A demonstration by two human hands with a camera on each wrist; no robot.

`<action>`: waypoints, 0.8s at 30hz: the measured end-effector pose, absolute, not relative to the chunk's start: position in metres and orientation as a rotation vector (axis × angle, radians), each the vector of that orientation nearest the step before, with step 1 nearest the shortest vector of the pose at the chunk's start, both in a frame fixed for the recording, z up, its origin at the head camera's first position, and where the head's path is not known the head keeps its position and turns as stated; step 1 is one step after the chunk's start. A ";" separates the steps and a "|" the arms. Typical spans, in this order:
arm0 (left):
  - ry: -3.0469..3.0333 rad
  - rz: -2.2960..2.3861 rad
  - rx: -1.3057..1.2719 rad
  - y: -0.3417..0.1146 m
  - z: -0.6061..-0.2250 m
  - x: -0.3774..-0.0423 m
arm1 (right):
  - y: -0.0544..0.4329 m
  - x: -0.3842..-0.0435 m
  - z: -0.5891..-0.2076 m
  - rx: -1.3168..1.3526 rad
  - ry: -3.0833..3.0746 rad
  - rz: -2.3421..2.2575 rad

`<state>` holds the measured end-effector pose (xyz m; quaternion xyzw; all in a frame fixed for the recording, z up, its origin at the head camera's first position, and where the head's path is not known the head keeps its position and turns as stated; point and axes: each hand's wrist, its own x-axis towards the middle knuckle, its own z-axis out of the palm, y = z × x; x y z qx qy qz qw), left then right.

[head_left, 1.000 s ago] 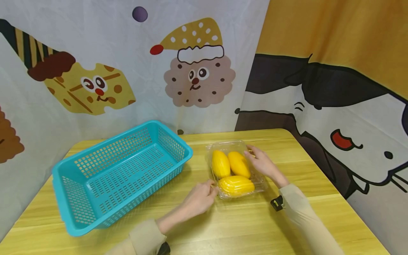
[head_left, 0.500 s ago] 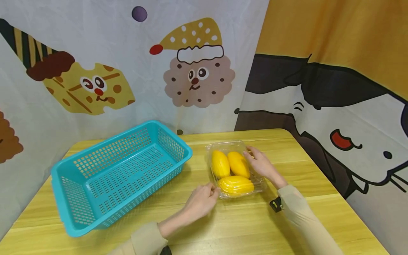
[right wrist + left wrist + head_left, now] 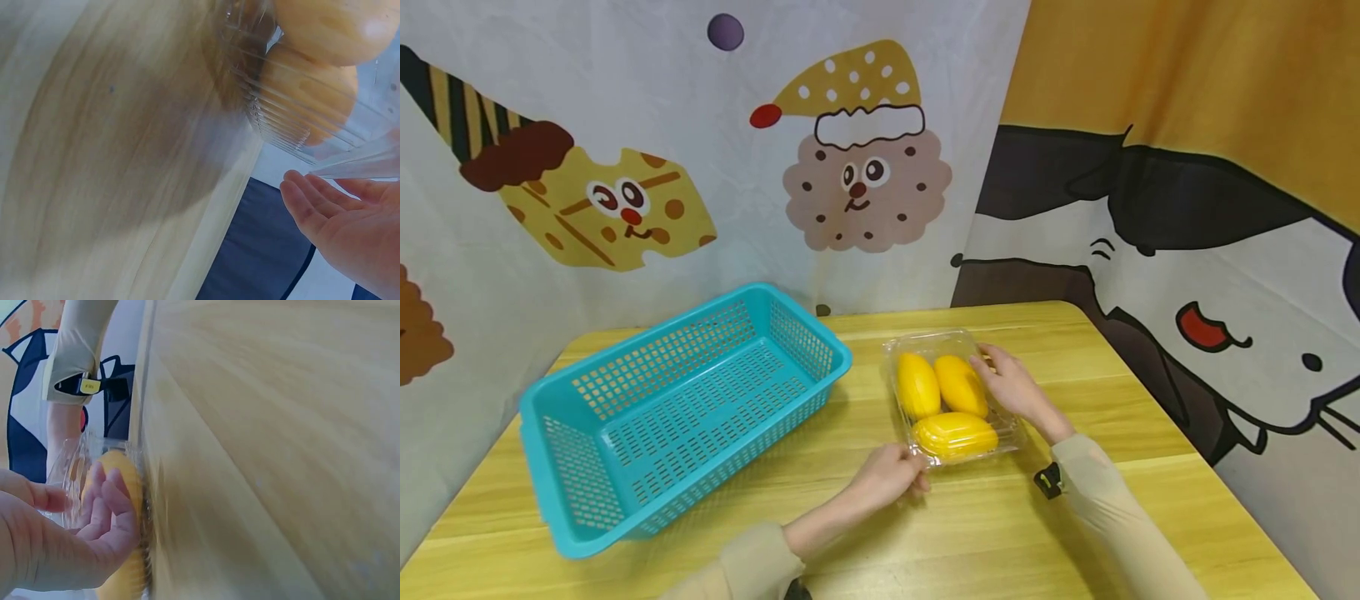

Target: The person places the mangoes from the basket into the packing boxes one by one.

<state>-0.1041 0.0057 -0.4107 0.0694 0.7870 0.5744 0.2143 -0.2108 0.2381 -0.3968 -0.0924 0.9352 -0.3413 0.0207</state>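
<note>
A clear plastic clamshell box [image 3: 891,392] on the table holds three yellow mangoes [image 3: 956,436], two side by side behind one lying crosswise. My left hand [image 3: 889,477] is at the box's front left corner, thumb and curled fingers around its edge; in the left wrist view, the fingers [image 3: 119,509] overlap a mango. On the right side, my right hand [image 3: 1011,385] grips the box's rim. The right wrist view shows that rim between the thumb and the fingers [image 3: 303,197]. The lid lies over the mangoes.
A turquoise perforated plastic basket [image 3: 842,354] stands at the left of the wooden table [image 3: 1000,533], holding nothing. Behind the table hangs a cloth [image 3: 737,183] printed with cartoon figures. A dark strap device [image 3: 1048,481] is on the right wrist.
My left hand has shifted a little to the right along the box's front left corner, its fingers now lower at the front edge. The right hand and the box have hardly moved.
</note>
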 end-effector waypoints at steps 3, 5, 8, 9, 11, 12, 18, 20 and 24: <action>2.131 1.656 0.143 0.008 -0.411 -0.104 | 0.238 -0.211 -0.398 -0.283 2.909 -1.045; 2.119 1.672 0.123 0.009 -0.412 -0.104 | 0.238 -0.211 -0.398 -0.281 2.911 -1.040; 2.115 1.691 0.113 0.009 -0.414 -0.105 | 0.239 -0.211 -0.399 -0.284 2.912 -1.035; 2.116 1.696 0.113 0.009 -0.414 -0.105 | 0.239 -0.211 -0.399 -0.285 2.912 -1.034; 2.120 1.706 0.110 0.009 -0.417 -0.107 | 0.239 -0.211 -0.398 -0.289 2.912 -1.032; 2.118 1.713 0.106 0.009 -0.418 -0.107 | 0.239 -0.211 -0.398 -0.291 2.912 -1.031; 2.086 1.727 0.090 0.008 -0.420 -0.109 | 0.239 -0.211 -0.398 -0.295 2.911 -1.020; 2.068 1.717 0.103 0.006 -0.419 -0.109 | 0.239 -0.211 -0.397 -0.291 2.909 -1.024; 2.016 1.682 0.142 0.001 -0.416 -0.112 | 0.238 -0.211 -0.397 -0.286 2.904 -1.030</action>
